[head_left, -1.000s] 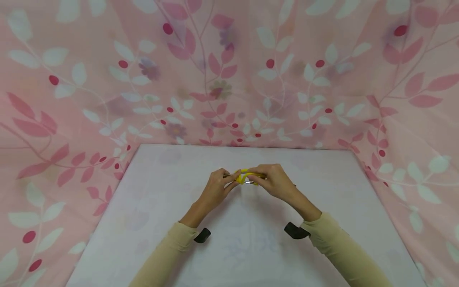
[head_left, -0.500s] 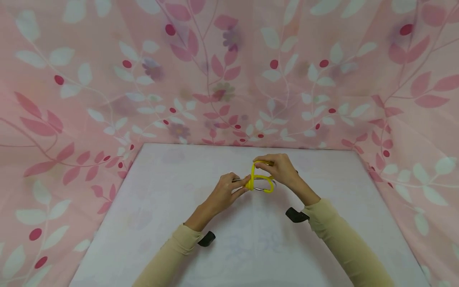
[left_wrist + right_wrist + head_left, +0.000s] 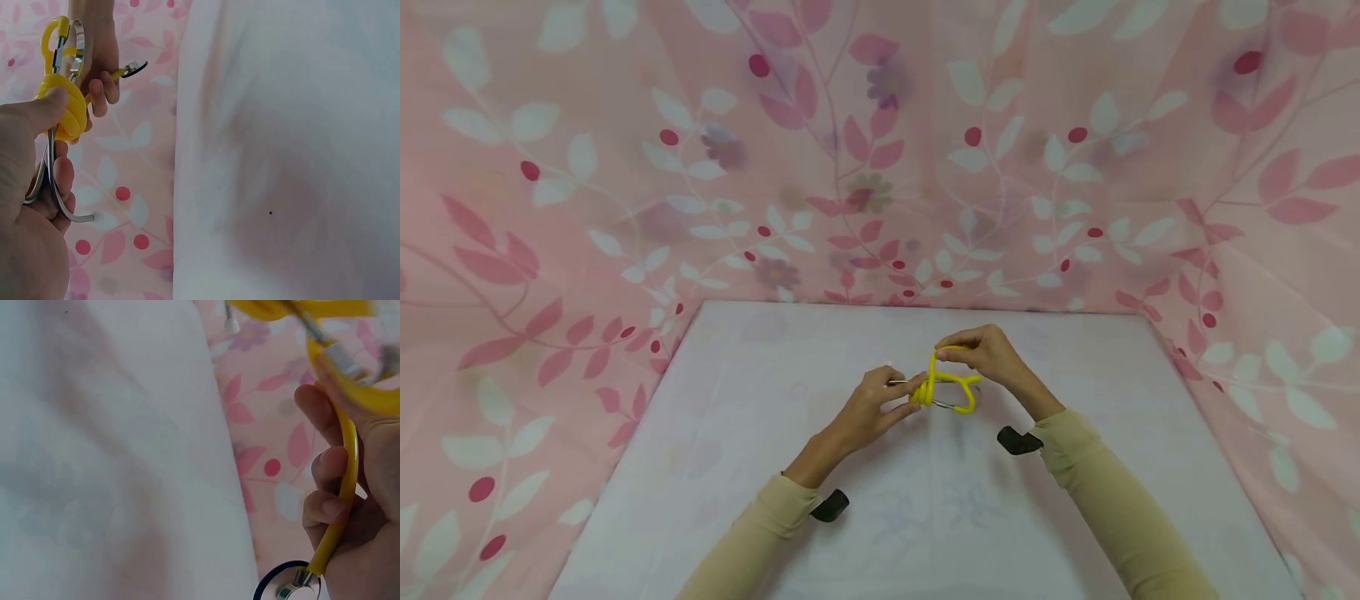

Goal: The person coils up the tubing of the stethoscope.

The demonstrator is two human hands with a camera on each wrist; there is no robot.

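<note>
Where the head view looks down on the white table (image 3: pixel 790 350), the stethoscope (image 3: pixel 967 402) is held above it between the two hands, its long axis running roughly from left to right. The left hand (image 3: pixel 868 408) is the nearer one to the yellow coil (image 3: pixel 927 392), gripping right at it, while the right hand (image 3: pixel 990 354) sits beyond and to the right, apart from the coil. One strand of yellow tubing (image 3: pixel 932 367) rises steeply from the coil to the right fingertips, which pinch it; the looped, forked end lies below that hand, pointing to the right.

From the left wrist, the coil shows wound around the metal ear tubes (image 3: pixel 51 153), not merely beside them. The left thumb presses on the windings and the fingers curl behind the tubes, whose curved ends reach back past the palm. The chestpiece (image 3: pixel 132 69) juts out just past the right hand's fingers.

Seen from the right wrist, the tubing runs lengthwise through the right hand, with the fingers curled over it, and the chestpiece emerges at the lower end. Part of the stethoscope nearest the camera is blurred, so its exact crossing there cannot be told.
</note>
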